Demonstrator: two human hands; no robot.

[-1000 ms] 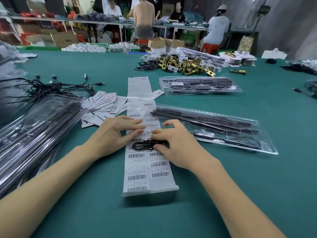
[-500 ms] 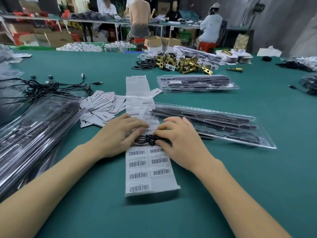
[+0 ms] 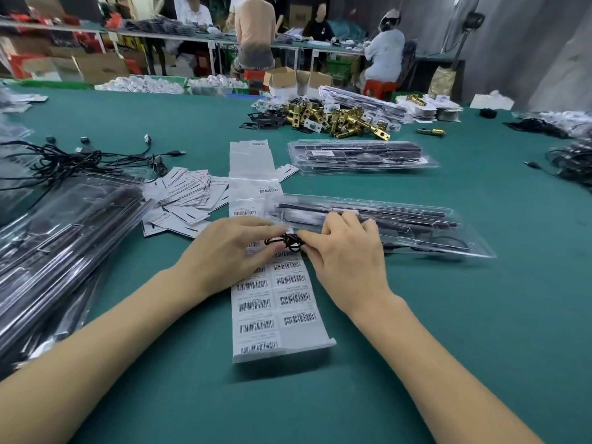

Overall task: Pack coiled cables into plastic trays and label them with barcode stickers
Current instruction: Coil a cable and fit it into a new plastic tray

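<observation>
- Across the green table (image 3: 448, 331), the largest things lay around the work: a heap of clear trays (image 3: 48, 251) at the left edge, and one long plastic tray (image 3: 416, 225) just beyond the right hand, already holding dark parts.
- Down the middle ran the sticker sheet (image 3: 275, 302), its barcodes unpeeled near the front end; labelling looked not yet begun for this piece.
- Beside it, to the left, sat a scatter of paper cards (image 3: 185, 200) and a tangle of loose cables (image 3: 80, 158); further back lay a second filled tray (image 3: 358, 155) and a pile of brass parts (image 3: 336, 118).
- Over the sheet, the left hand (image 3: 224, 254) and the right hand (image 3: 346, 261) met, fingers curled and pinching the small coiled cable (image 3: 286, 241) between them.
- Judged step: tidying the coil before packing it.
- The next move likely called for carrying it right into a free pocket of the long tray, keeping the loops pinched so they did not spring open; which pocket was free could not be told.
</observation>
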